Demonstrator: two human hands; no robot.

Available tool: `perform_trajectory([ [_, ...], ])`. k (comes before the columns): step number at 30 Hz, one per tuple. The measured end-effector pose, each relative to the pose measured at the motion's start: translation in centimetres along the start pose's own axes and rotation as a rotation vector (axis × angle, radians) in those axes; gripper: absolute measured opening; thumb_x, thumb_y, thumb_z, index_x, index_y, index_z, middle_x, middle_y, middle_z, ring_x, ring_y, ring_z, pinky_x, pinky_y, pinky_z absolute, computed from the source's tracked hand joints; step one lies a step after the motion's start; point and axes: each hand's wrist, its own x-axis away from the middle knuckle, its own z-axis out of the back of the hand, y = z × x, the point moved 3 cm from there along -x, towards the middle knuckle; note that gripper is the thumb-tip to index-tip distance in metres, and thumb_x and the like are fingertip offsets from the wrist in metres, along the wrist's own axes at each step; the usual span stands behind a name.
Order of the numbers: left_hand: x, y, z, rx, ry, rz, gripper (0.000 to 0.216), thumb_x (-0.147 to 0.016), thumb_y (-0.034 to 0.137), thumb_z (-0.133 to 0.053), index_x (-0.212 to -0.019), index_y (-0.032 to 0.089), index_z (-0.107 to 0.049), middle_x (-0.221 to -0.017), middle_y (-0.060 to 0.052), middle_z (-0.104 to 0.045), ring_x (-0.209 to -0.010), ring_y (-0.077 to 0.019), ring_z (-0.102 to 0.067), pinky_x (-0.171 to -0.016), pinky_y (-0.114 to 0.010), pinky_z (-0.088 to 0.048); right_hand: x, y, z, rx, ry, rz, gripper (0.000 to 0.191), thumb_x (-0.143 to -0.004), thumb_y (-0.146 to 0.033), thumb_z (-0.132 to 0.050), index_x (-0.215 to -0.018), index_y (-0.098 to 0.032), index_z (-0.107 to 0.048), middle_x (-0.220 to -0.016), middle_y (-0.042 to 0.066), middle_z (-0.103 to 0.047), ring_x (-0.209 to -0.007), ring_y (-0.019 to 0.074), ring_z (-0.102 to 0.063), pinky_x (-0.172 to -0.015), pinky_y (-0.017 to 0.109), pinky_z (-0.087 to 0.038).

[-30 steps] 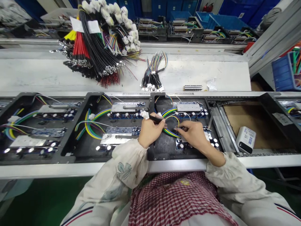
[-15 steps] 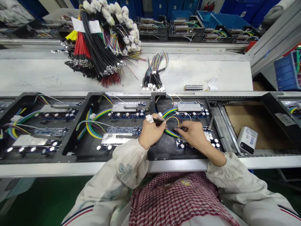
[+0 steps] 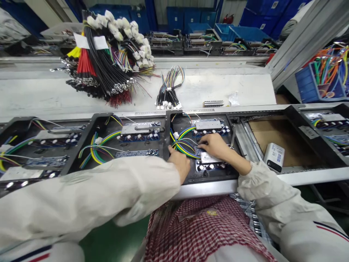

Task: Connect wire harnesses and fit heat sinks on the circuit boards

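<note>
My left hand (image 3: 180, 162) lies low in a black tray (image 3: 167, 122) on the conveyor, its fingers curled down beside a loop of coloured wires (image 3: 182, 146); what they hold is hidden. My right hand (image 3: 215, 145) rests over the lower circuit board (image 3: 208, 160), with its fingertips pinched together at the end of those wires. A second board with a metal plate (image 3: 208, 125) sits at the tray's far side. My left sleeve (image 3: 95, 196) covers much of the front left.
More black trays with boards and wires (image 3: 122, 142) stretch to the left. A white device (image 3: 274, 156) lies in a cardboard-lined tray on the right. On the white bench behind are a small wire bundle (image 3: 169, 87) and a big harness bundle (image 3: 106, 62). A blue bin of wires (image 3: 321, 80) stands far right.
My left hand has dropped toward me and down into the tray; the black wire with the white connector no longer shows. My right hand shifted slightly left. The view swung right.
</note>
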Motion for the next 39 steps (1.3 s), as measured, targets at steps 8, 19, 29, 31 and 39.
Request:
perform_trajectory([
  [8,-1.1,-3.4,-1.4,-0.052,0.398,-0.162,0.053,-0.088,0.033,-0.042,-0.129,-0.002,-0.048,-0.138,-0.027,-0.042,-0.131,-0.0337,-0.039,-0.106,-0.048,-0.038,1.6,1.0,2.8,0.034,0.068,-0.008,0.028,-0.078,-0.038,-0.067,-0.101,-0.022,-0.07,-0.097,0.005,-0.07,-0.088,0.0159,-0.063,-0.075,0.023,-0.044],
  [19,-1.7,-4.8,-3.4,-0.009,0.522,-0.242,0.077,-0.081,0.043,-0.035,-0.144,0.019,0.002,-0.139,-0.012,-0.036,-0.124,-0.0328,-0.045,-0.098,-0.054,-0.048,23.5,28.2,15.1,0.348,0.488,-0.989,0.043,-0.088,-0.039,-0.042,-0.09,-0.008,-0.072,-0.093,0.021,-0.068,-0.088,0.0294,-0.062,-0.074,0.036,-0.041],
  [29,-12.3,-12.4,5.4,0.177,0.291,0.03,0.036,-0.087,0.029,-0.036,-0.103,0.018,-0.066,-0.109,-0.011,-0.067,-0.105,-0.0241,-0.061,-0.096,-0.038,-0.046,20.6,24.5,11.6,0.087,0.238,-0.72,0.052,-0.073,-0.07,-0.038,-0.051,-0.025,-0.053,-0.046,0.003,-0.051,-0.048,0.0232,-0.052,-0.055,0.035,-0.037],
  [31,-17.0,-16.0,6.5,0.119,0.172,0.158,0.03,-0.082,0.021,-0.041,-0.096,0.017,-0.068,-0.107,-0.013,-0.067,-0.104,-0.0256,-0.06,-0.092,-0.037,-0.046,19.3,22.8,10.6,0.0,0.163,-0.625,0.053,-0.074,-0.071,-0.037,-0.048,-0.025,-0.044,-0.046,0.002,-0.046,-0.047,0.0202,-0.048,-0.052,0.033,-0.035],
  [39,-26.5,-21.1,6.9,0.128,0.217,0.346,0.036,-0.083,0.018,-0.041,-0.115,0.009,-0.054,-0.129,-0.023,-0.05,-0.124,-0.0327,-0.043,-0.097,-0.047,-0.037,15.2,18.0,7.6,-0.264,-0.187,-0.401,0.044,-0.082,-0.06,-0.043,-0.06,-0.022,-0.039,-0.06,-0.002,-0.044,-0.058,0.0144,-0.045,-0.055,0.027,-0.033],
])
